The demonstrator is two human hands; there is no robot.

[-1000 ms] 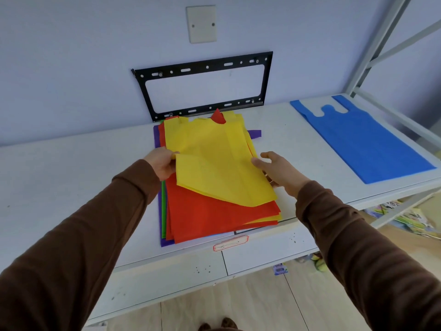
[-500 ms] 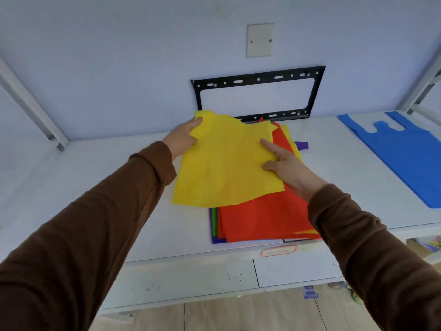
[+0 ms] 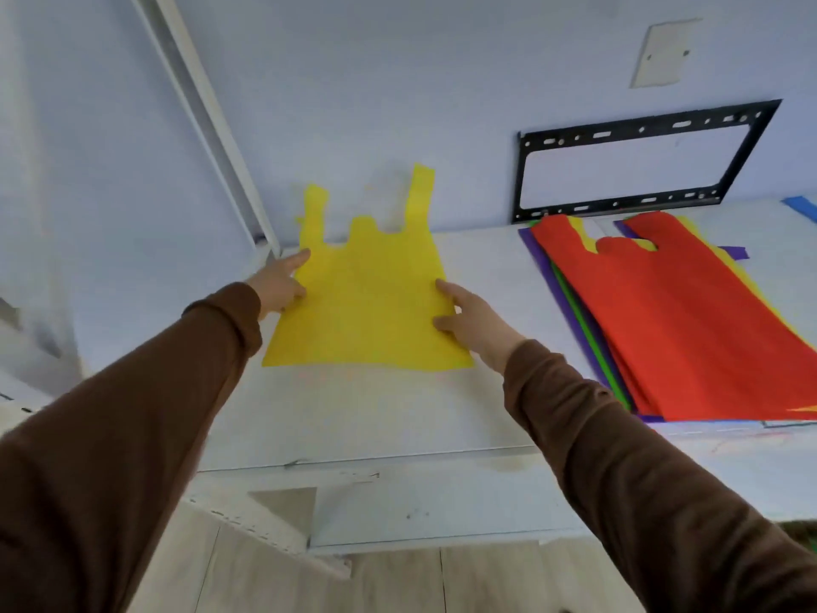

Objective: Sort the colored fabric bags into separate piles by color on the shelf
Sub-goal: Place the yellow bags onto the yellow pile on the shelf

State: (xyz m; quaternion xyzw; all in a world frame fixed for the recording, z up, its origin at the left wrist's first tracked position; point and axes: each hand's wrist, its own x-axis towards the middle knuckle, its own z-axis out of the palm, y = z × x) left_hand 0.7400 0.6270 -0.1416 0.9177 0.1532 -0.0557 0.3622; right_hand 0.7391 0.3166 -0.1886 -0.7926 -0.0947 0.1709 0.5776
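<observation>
**Yellow bag laid out alone at the left of the shelf**

The yellow bag (image 3: 367,311) lies flat on the white shelf (image 3: 398,418), long axis running front to back, its two handles pointing at the wall and leaning up it. The left hand (image 3: 280,285) rests on its left edge with fingers straight; the right hand (image 3: 468,318) presses its right edge, fingers loosely spread. Half a second ago the bag was held over the mixed stack (image 3: 689,320); now it sits well apart, to the stack's left.
</observation>
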